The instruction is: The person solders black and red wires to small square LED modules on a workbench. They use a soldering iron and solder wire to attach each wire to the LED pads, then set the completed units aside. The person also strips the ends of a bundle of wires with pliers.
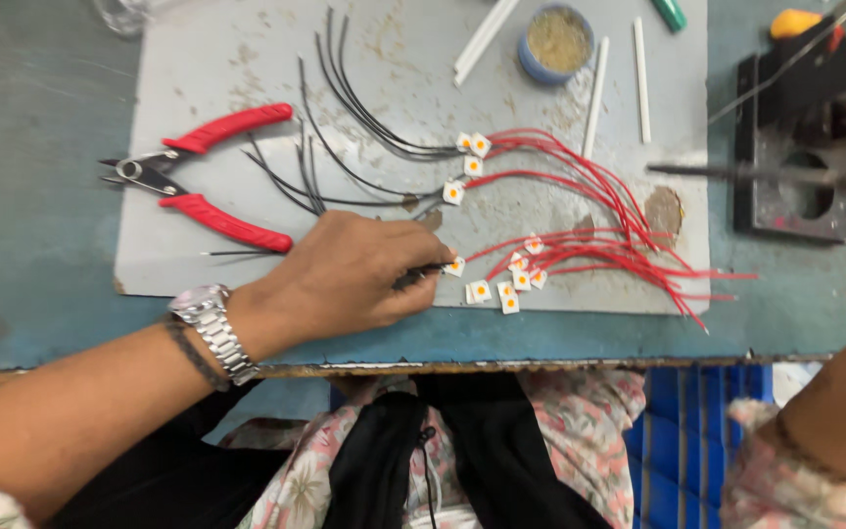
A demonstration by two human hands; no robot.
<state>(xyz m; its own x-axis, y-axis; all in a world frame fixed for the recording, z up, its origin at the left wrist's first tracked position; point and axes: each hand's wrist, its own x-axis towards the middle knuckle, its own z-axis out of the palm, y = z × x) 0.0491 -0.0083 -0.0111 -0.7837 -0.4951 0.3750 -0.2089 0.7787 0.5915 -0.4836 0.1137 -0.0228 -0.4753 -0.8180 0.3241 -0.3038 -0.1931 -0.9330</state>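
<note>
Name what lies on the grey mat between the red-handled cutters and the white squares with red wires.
In the head view, loose black wires lie between the red-handled cutters and the white squares; lower down, the left hand also fills that stretch.

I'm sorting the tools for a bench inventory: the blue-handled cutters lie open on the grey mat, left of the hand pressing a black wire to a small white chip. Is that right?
Not quite: the cutters have red handles, not blue, as the head view shows. The rest holds: they lie open on the grey mat, left of the left hand, which presses a black wire to a small white chip.
</note>
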